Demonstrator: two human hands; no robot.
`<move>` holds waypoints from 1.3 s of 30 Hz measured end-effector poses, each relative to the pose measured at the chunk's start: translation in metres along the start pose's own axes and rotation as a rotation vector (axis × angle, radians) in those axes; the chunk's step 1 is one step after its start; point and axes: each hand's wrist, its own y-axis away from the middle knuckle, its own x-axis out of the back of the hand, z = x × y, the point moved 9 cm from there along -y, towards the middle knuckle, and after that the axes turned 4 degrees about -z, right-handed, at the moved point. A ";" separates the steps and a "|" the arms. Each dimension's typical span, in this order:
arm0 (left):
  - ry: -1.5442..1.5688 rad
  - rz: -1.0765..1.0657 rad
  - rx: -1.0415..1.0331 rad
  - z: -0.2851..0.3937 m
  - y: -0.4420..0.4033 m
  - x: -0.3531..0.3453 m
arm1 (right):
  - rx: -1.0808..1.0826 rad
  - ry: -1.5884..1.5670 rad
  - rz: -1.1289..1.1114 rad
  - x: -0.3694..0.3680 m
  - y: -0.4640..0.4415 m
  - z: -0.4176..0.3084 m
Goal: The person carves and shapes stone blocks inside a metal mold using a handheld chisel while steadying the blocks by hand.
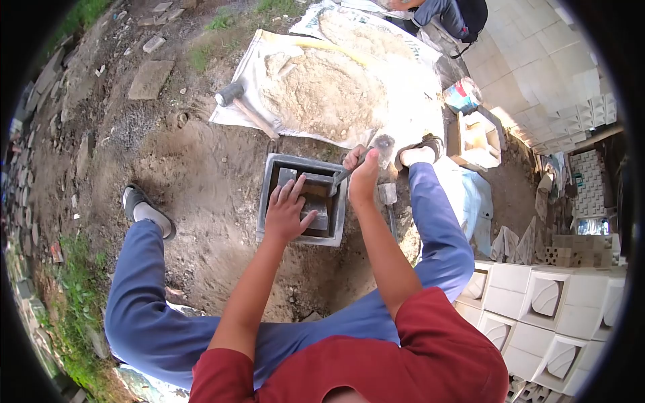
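"How is the left hand (287, 211) posed?"

"Palm down, fingers spread and pointing away from the body, thumb out to the right. It grasps nothing; it lies over the pieces inside the square grey mould (261, 218)."

"And the right hand (361, 176)?"

"Wrapped round the shaft of a dark tool (341, 177), thumb upward. The shaft slants down to the left, and its lower end sits inside the mould's right wall. I can't tell exactly what kind of tool it is."

"The forearms?"

"The left one reaches forward and slightly right, the right one forward and left, so the hands come close together without crossing."

"Where is the mould?"

"On the bare soil, between the two outstretched legs. The left hand hides part of its inside."

"What lies just beyond?"

"A flat-bladed tool (388, 194) rests on the soil right of the mould, close beside the right forearm. Past the far rim, a pale sheet (420, 101) carries a heap of sandy material (326, 94), and a mallet (245, 111) lies across its near left edge."

"Farther out?"

"To the right, a bucket (463, 95) stands just behind a pale box-like block (478, 141). Pale hollow blocks (510, 277) are stacked near the right knee. Another person (440, 17) is at the top edge, beyond the sheet."
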 end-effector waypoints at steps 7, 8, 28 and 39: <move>0.005 -0.050 0.030 0.000 0.001 -0.003 | -0.040 0.033 -0.501 -0.010 -0.007 -0.002; 0.002 -0.052 0.032 0.000 0.001 -0.003 | -0.165 0.038 -0.539 -0.011 -0.009 0.007; -0.051 -0.176 -0.001 0.004 -0.011 -0.008 | -0.213 -0.242 -0.860 -0.024 0.000 0.001; -0.053 -0.185 0.002 0.000 -0.014 -0.011 | -0.203 -0.352 -0.755 -0.030 -0.024 -0.026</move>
